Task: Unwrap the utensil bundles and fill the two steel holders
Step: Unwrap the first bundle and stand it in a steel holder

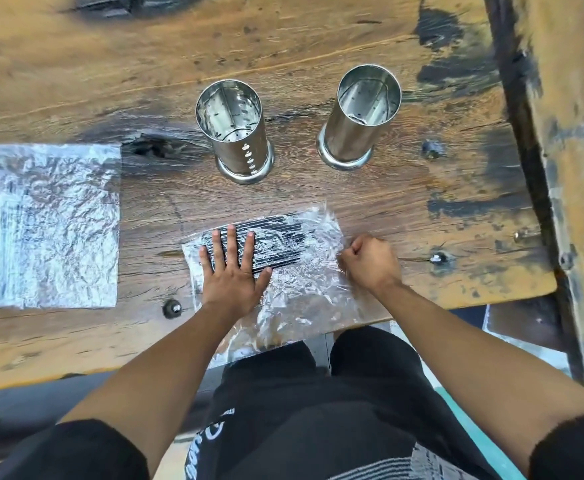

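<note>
Two empty steel holders stand upright on the wooden table: a perforated left holder (235, 129) and a right holder (359, 119). In front of them lies a bundle of black utensils (280, 242) on a spread sheet of clear plastic wrap (304, 292) that hangs over the table's near edge. My left hand (231, 268) presses flat on the bundle with its fingers spread. My right hand (370, 261) pinches the right edge of the plastic wrap with curled fingers. A second bundle in crinkled clear wrap (51, 226) lies flat at the far left.
The worn wooden table (145, 81) has dark stains and bolt heads (172, 309) near its front edge. A wooden beam (560, 133) runs along the right side. My dark-clothed lap is below the table edge.
</note>
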Demonstrator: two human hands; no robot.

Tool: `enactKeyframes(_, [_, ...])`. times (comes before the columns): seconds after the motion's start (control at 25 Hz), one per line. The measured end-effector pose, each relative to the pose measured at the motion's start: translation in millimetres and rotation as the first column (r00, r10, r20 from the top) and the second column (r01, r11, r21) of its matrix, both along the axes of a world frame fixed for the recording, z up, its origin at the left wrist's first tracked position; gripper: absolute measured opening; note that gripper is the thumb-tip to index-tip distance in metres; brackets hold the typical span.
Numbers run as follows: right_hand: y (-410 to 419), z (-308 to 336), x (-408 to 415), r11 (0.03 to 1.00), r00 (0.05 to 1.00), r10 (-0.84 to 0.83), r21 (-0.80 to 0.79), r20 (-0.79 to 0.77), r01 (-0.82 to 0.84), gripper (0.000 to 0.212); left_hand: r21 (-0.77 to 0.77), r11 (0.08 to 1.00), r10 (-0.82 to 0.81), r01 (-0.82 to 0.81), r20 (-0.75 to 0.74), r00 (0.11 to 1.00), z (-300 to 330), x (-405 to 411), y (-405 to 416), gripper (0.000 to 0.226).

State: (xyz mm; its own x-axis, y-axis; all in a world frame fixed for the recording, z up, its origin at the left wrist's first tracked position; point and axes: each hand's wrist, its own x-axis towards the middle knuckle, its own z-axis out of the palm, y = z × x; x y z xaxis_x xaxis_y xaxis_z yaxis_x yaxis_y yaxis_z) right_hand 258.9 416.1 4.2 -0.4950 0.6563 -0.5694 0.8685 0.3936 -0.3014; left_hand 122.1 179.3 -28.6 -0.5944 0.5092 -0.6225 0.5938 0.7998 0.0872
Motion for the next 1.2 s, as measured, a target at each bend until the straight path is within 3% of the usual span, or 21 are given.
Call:
enactKeyframes(0.36, [40,-3,2,0.997,1.0,-0.024,-0.078,0.014,0.025,0.015,-0.043,0.999,0.006,-0.006,0.003,1.0,5,0,5,0.082])
enactKeyframes(0.56, [42,1,-14,0.991,0.998,-0.065,-0.118,-0.01,0.063,0.026,-0.056,0.998,0.01,-0.01,-0.006,1.0,7,0,6,0.082])
enactKeyframes(0.68, [42,3,-6,0.984,0.994,0.098,-0.154,0.056,-0.088,0.037,-0.062,0.998,0.013,-0.012,0.006,1.0,6,1,7,0.082])
enactKeyframes(0.84, [31,2,37,0.867,0.891,0.442,-0.307,0.108,-0.393,0.043,-0.043,0.998,0.039,-0.039,-0.005,0.999,4,2,7,0.083])
enactKeyframes(0.96, [40,2,53,0.873,0.922,0.384,-0.346,0.053,-0.344,0.044,-0.051,0.998,0.028,-0.028,0.007,1.0,5,1,7,0.083])
enactKeyframes(1.12, [47,3,48,0.896,0.918,0.374,-0.306,0.133,-0.32,0.047,-0.038,0.999,0.036,-0.035,0.017,0.999,5,0,7,0.082])
enactKeyframes(1.2, [45,0,50,0.91,0.954,0.272,-0.357,0.128,-0.211,0.05,-0.035,0.999,0.036,-0.035,0.019,0.999,5,0,7,0.082])
